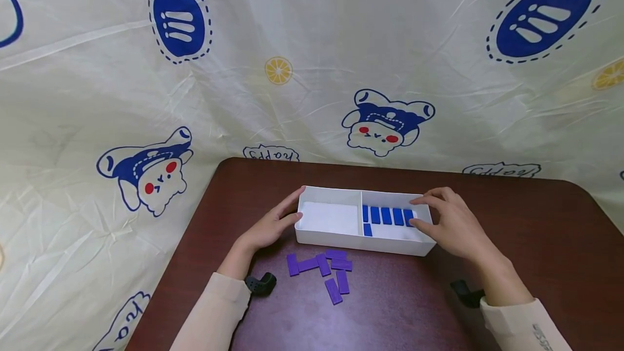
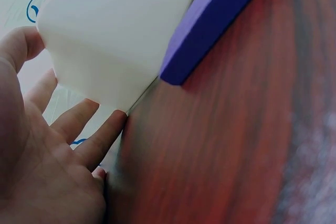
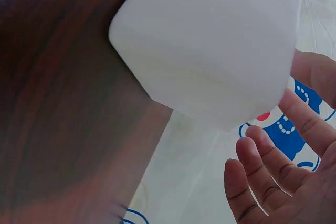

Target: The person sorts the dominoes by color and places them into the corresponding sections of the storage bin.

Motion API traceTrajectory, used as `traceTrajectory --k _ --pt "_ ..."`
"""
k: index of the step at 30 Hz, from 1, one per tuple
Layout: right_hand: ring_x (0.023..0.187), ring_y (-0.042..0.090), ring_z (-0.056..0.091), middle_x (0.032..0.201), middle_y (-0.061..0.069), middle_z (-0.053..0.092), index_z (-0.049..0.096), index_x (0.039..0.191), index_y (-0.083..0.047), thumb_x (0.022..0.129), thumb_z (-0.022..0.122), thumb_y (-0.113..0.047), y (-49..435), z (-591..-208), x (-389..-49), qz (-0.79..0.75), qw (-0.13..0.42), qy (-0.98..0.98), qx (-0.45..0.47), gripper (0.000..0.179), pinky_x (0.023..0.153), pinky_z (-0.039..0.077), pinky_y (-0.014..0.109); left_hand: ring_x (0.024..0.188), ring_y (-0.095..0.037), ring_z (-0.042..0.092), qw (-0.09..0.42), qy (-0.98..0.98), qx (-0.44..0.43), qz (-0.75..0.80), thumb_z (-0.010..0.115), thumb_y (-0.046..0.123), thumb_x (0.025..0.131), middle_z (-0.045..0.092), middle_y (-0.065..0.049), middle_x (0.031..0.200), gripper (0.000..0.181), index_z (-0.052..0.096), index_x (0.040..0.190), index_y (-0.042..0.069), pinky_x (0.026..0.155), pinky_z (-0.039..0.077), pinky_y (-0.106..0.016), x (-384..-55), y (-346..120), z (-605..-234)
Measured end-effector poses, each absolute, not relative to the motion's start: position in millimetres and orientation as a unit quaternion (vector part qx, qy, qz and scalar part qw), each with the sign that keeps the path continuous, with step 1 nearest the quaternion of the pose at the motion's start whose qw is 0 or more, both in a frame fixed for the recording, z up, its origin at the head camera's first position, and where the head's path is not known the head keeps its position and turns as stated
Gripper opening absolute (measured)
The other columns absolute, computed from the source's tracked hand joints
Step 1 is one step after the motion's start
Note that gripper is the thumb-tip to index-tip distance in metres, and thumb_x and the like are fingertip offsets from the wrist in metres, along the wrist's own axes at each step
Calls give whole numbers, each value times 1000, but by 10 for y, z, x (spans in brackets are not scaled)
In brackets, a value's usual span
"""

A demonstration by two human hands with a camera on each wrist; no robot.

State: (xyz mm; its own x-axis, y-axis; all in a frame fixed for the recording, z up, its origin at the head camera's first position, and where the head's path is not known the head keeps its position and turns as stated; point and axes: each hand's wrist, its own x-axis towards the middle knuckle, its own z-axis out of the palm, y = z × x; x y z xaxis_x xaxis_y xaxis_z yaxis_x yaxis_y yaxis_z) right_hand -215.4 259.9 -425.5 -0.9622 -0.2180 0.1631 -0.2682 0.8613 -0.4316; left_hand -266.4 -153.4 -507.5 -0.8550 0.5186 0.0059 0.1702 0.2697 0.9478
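Note:
A white two-compartment box stands on the table between my hands. My left hand touches its left end, thumb at the rim; in the left wrist view the fingers are spread, with fingertips against the end wall. My right hand is at the box's right end. Its thumb reaches over the rim beside the last of several blue tiles, while the index finger is near the back wall, with a gap between them. The tiles form a row in the right compartment, with one more tile in front.
Several loose purple tiles lie on the dark brown table in front of the box, some touching each other. One purple tile looms close in the left wrist view. A printed pale sheet hangs behind the table.

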Motion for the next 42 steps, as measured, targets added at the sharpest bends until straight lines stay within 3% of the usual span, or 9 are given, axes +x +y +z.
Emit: traceTrajectory --k 5,11,22,33,42 --pt "120 45 48 137 26 50 71 128 -6 89 82 -22 2650 -4333 -2126 256 58 -959 110 43 95 46 69 162 -20 11 156 778 223 566 52 32 109 16 13 173 64 21 163 45 128 18 -58 -2666 -1526 -5076" --pt "115 42 53 141 26 47 68 132 -6 93 79 -28 2667 -4433 -2108 285 51 -954 81 45 87 49 61 162 -20 12 158 781 217 564 52 32 109 16 13 173 64 21 164 45 128 18 -58 -2653 -1526 -5070" --pt "120 43 50 148 28 41 59 144 -9 98 72 -36 2713 -4588 -2112 322 14 -945 57 55 85 52 55 162 -22 12 164 784 207 562 53 32 109 16 13 173 64 22 164 44 128 19 -59 -2637 -1515 -5063" --pt "127 51 49 157 28 34 52 152 -14 100 68 -43 2785 -4632 -2112 352 -25 -934 61 63 95 50 69 162 -23 14 160 782 209 565 52 30 109 16 11 174 64 22 164 44 128 19 -59 -2625 -1507 -5049" --pt "129 52 49 160 28 31 43 159 -21 102 64 -46 2854 -4701 -2117 401 -70 -911 65 66 97 50 69 162 -27 13 165 782 209 563 51 30 109 15 7 174 64 20 164 44 127 18 -62 -2613 -1511 -5054"
